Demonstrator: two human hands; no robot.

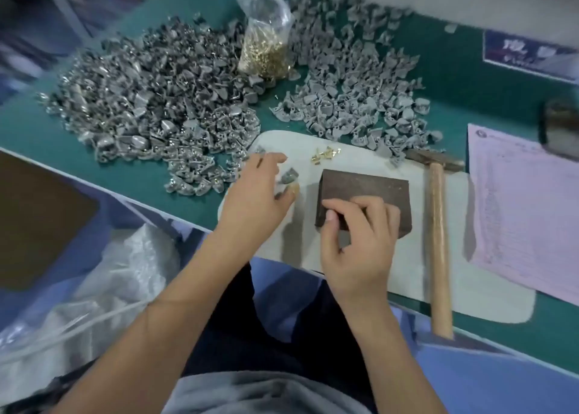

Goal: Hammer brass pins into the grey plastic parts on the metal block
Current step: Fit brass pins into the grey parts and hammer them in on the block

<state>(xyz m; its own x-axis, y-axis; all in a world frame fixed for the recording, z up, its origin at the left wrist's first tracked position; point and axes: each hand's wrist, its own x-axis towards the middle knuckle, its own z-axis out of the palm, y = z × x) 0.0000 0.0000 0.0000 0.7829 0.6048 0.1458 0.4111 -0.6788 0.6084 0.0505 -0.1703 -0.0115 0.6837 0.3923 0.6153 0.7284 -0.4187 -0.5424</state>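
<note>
I'm seating a part squarely on the metal block [365,191] before reaching for the hammer [438,235]. My left hand [253,194] is pinching a grey plastic part [288,175] just left of the block. My right hand [357,235] is curling on the block's near edge, possibly holding a pin; I cannot tell. Loose brass pins [324,156] are lying beyond.

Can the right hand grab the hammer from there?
Probably yes. The hammer lies just right of the block where the right hand rests, with nothing between them.

Green bench [470,78]: grey parts [150,106], white mat [488,300], paper [526,219].
</note>
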